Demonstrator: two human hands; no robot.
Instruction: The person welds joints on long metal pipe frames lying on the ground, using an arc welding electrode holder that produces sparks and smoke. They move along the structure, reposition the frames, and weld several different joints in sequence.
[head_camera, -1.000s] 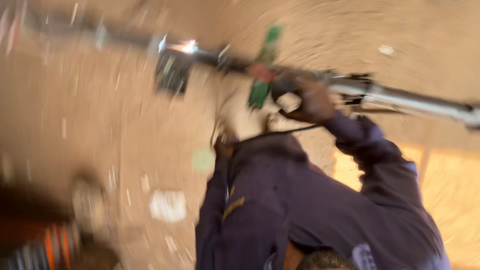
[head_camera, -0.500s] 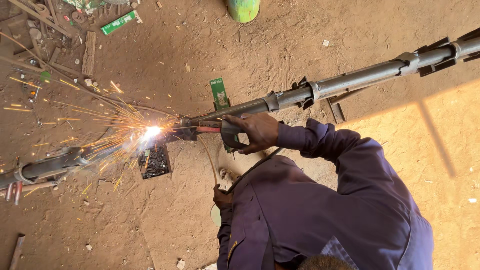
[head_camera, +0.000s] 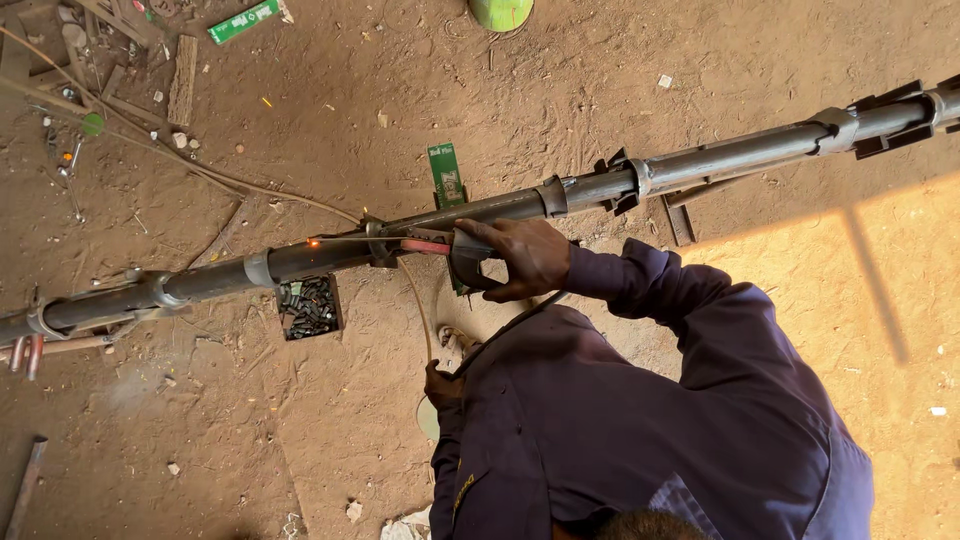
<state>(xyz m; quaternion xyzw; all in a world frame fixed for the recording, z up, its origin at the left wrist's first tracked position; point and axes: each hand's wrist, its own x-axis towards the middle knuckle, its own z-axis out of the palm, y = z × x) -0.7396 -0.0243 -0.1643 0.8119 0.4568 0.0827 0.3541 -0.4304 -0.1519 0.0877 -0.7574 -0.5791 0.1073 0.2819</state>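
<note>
Long steel pipe (head_camera: 700, 165): spans the frame above the dirt floor (head_camera: 250, 430), long axis from lower left to upper right. Electrode holder (head_camera: 455, 250): gripped in the right hand (head_camera: 525, 258), rod (head_camera: 350, 240) pointing left along the pipe, glowing tip touching it. Left hand (head_camera: 442, 385): low by the body, closed around a thin cable (head_camera: 415, 300).

The long pipe (head_camera: 700, 165) is dull grey metal, smooth with a faint sheen, and the thin welding rod (head_camera: 350, 240) glows orange at its tip. The sleeve (head_camera: 690, 330) is matt purple cloth, and the floor (head_camera: 350, 420) is rough, dusty brown earth.
</note>
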